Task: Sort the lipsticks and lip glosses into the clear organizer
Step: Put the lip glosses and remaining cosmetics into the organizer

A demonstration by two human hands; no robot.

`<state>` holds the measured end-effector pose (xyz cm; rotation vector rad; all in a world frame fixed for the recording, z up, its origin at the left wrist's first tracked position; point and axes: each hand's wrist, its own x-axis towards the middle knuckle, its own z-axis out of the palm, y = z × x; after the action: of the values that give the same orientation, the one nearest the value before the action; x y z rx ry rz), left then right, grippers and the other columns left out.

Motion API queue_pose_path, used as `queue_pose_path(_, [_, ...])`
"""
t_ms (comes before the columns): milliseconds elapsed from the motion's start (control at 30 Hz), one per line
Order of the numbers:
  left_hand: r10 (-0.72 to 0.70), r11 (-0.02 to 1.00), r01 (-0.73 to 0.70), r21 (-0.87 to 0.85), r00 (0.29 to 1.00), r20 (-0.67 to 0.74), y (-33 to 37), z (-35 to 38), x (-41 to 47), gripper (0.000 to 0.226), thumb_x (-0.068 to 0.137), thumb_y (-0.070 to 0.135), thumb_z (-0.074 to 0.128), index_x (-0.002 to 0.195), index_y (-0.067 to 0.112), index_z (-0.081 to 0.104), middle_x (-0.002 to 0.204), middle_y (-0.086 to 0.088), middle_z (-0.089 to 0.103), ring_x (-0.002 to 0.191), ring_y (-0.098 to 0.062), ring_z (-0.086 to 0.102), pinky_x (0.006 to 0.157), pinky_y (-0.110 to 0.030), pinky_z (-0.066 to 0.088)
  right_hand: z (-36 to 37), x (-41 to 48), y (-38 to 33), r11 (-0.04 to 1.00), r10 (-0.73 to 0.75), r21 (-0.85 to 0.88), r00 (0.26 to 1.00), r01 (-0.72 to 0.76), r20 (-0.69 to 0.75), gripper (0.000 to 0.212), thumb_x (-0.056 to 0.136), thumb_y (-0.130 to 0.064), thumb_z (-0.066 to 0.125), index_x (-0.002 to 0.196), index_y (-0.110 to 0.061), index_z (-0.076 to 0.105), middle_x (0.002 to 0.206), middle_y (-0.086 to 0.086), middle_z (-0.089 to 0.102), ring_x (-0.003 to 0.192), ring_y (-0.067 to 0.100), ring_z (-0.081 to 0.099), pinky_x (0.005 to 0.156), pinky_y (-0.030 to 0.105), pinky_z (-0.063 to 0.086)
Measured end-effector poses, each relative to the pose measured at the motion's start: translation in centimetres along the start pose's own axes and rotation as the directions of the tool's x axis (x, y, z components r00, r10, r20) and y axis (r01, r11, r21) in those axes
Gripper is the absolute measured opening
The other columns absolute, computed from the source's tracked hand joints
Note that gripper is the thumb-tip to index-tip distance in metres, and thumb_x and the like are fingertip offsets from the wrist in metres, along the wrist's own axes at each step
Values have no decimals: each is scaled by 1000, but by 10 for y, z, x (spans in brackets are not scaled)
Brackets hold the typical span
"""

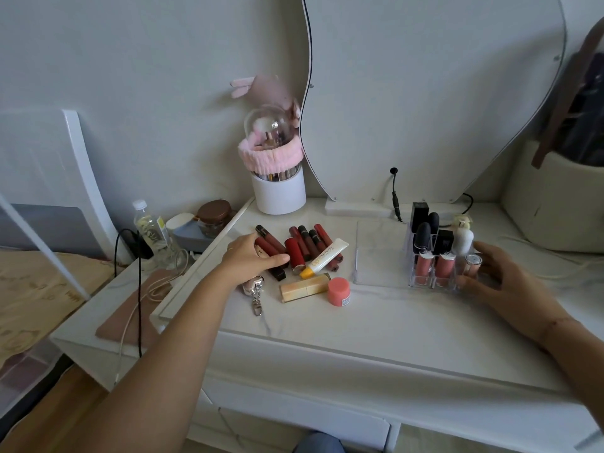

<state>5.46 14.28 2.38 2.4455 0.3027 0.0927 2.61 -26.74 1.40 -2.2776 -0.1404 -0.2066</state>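
A clear organizer stands on the right of the white desk; its slots hold black lipsticks, two pink lip glosses and a white tube. My right hand is spread at its right end, thumb in front and fingers behind, touching it. A loose pile lies mid-desk: dark red lip glosses, a red lipstick, a white tube with a yellow cap, a gold lipstick and a pink pot. My left hand rests on the pile's left side, fingers straight over a dark red tube.
A white brush holder with a pink headband and a mirror stand at the back. A black cable hangs behind the organizer. A silver keychain lies by my left wrist. A water bottle and a jar sit on the lower left shelf.
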Motion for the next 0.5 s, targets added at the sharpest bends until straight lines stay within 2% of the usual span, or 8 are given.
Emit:
queue_pose_path(100, [-16,996,18,-86,1000,21,-4,1,5,76,48,66,75,109,25,54,115,0,59,109,-22,53,97,-44,45,0,0,1,1000,1,5,1000,-1,7,70,76,-25,73,137,-20,39,122,4,62,114,18,57,99,37,41])
queue_pose_path(167, [-40,988,43,-149,999,22,-7,2,7,94,45,62,80,124,24,46,128,0,53,117,-22,49,102,-42,41,0,1,0,1000,4,12,1000,-4,13,70,75,-25,73,137,-21,39,122,4,62,114,19,57,101,39,41])
queue_pose_path(233, [-18,979,18,-201,1000,0,-8,5,9,102,48,54,84,133,24,37,132,0,47,121,-20,46,101,-36,38,-1,1,-1,1000,7,17,1000,-8,21,70,75,-25,73,137,-22,39,122,5,62,115,20,56,102,41,41])
queue_pose_path(300, [36,966,-47,-255,998,-50,-9,7,10,94,51,46,86,129,28,37,129,1,47,119,-17,46,97,-33,38,-1,0,-1,1000,6,14,1000,-6,20,70,75,-25,73,137,-21,39,122,6,62,115,21,57,101,41,41])
queue_pose_path(400, [87,925,-150,-349,978,-189,-6,6,8,64,63,30,84,115,33,47,118,1,57,111,-13,53,92,-30,41,-1,-1,-2,1000,9,22,1000,-10,22,70,76,-25,73,137,-22,38,124,4,61,116,20,55,101,40,40])
queue_pose_path(500, [135,871,-265,-413,939,-316,8,-2,5,34,73,16,76,96,32,57,100,-1,67,93,-16,62,88,-38,51,-1,-1,-3,999,10,35,1000,-11,23,71,76,-24,72,138,-22,37,126,3,60,118,19,54,102,39,39])
